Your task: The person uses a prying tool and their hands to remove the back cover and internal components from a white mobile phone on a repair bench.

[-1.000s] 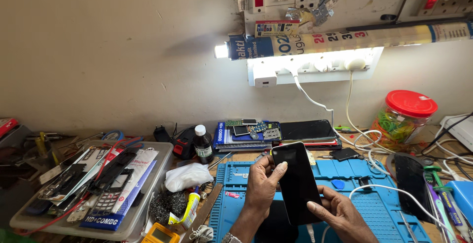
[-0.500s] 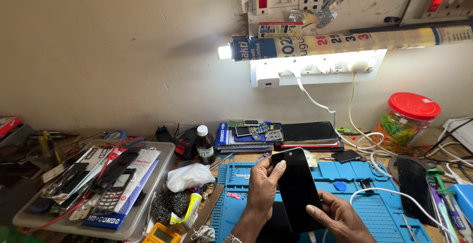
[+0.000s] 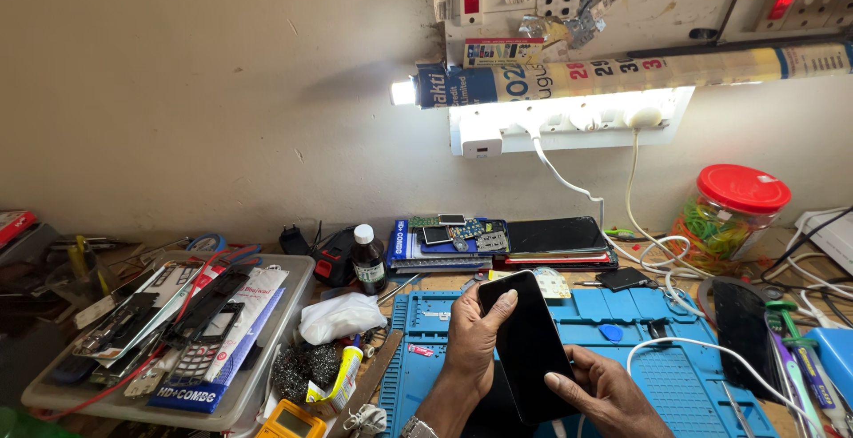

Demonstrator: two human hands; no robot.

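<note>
The smartphone (image 3: 530,349) now stands a little more upright than before, at lower centre above the blue repair mat (image 3: 675,376). The left hand (image 3: 473,336) clamps its edge; the right hand (image 3: 609,394) supports below, thumb on the glass.

Left hand (image 3: 475,336) curled upright, thumb extended; right hand (image 3: 609,394) cupped low, fingers closed.

One view only, worn on your head. It looks forward and slightly down across the workbench toward the wall (image 3: 222,91), so the light bar (image 3: 569,114) sits high in frame. Your left hand (image 3: 475,336) and right hand (image 3: 609,398) are close, cut off at the bottom edge; the blue mat (image 3: 675,367) fills the near foreground.
</note>
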